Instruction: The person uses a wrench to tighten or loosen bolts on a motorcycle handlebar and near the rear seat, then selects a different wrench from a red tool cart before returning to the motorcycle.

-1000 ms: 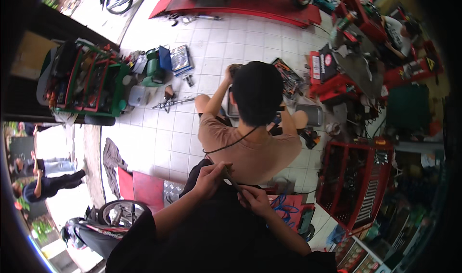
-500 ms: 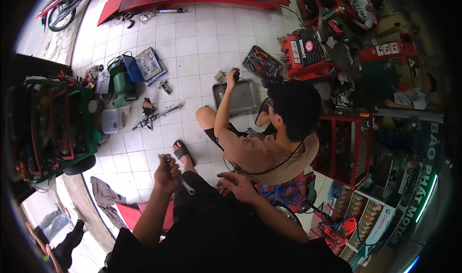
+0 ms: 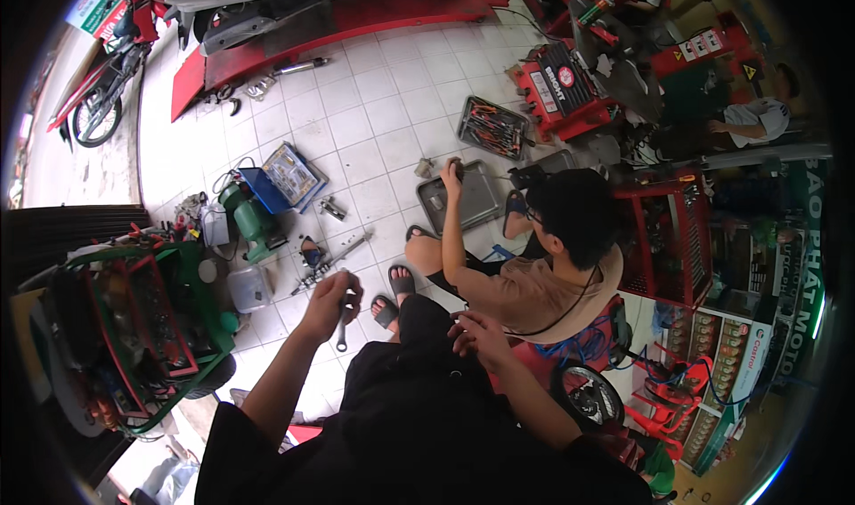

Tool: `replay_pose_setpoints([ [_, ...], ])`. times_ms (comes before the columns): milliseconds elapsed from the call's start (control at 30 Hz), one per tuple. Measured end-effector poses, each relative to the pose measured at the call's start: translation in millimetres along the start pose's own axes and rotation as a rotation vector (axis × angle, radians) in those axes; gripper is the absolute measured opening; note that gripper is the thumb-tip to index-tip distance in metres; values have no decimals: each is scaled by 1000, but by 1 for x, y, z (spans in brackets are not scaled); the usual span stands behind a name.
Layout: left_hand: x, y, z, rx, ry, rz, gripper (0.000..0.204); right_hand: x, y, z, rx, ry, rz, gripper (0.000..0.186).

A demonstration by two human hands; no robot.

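Note:
My left hand is wrapped round a steel wrench, whose ring end hangs down over the tiled floor. In front of my body, my right hand is held loosely with its fingers apart and nothing visible in it. Close by on the right, a person in a brown shirt squats with one hand over a grey metal tray. A dark object in that person's hand is too small to name.
Ahead on the floor lie a shock absorber, a clear plastic tub, an open blue case and a tray of tools. A green tool cart stands left; a red motorcycle lift spans the far side.
My view has swung, so floor and tray sit lower and further right. My left hand keeps the wrench, which now hangs more upright. My second foot has come into view.

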State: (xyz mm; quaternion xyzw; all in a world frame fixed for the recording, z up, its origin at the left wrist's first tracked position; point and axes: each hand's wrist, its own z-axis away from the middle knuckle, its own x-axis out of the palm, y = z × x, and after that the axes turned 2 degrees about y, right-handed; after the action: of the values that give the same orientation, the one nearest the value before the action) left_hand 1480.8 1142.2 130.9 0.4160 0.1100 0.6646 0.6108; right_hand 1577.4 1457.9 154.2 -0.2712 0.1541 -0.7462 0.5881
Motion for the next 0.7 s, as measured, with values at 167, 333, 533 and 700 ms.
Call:
replay_pose_setpoints([
  [167, -45, 41, -23, -139, 64, 141, 38, 50, -47, -72, -63, -90, -33, 28],
  [333, -164, 86, -20, -83, 273, 629, 40, 125, -135, -178, -110, -253, 46, 23],
  [533, -210, 191, -26, 199, 331, 841, 43, 272, -259, -247, -85, -639, 372, 28],
  [700, -256, 306, -147, 382, 281, 988, 41, 404, -343, -328, 18, -925, 786, 43],
])
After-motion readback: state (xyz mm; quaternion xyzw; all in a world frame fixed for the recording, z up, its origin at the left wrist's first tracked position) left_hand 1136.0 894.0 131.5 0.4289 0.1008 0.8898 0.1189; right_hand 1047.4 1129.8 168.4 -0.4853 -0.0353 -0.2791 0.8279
